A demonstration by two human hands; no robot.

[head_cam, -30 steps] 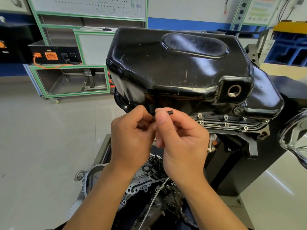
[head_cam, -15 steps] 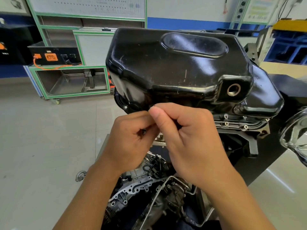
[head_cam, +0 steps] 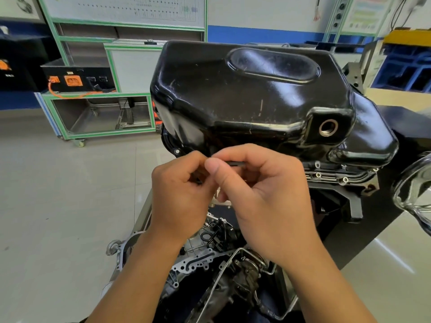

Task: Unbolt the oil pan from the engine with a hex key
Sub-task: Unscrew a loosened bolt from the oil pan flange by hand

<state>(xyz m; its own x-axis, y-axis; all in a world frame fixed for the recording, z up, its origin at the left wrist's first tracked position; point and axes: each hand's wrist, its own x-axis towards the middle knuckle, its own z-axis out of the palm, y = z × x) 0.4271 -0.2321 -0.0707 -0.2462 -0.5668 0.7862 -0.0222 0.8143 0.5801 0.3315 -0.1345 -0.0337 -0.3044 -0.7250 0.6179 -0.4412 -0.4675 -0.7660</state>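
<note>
Tiled workshop floor (head_cam: 58, 194), with a green-framed cart (head_cam: 98, 96) behind. The hex key (head_cam: 236, 163) is thin, stiff, light steel. My right hand (head_cam: 268, 201) pinches it and my left hand (head_cam: 179, 197) curls round its other end, just before the oil pan (head_cam: 245, 101) atop the engine. The pan looks heavy and slick, so I'd lift it by its flange.

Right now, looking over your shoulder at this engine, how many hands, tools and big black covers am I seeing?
2 hands: left hand, right hand
1 hex key, held between them
1 oil pan, the black cover on the engine
Total: 4
</note>
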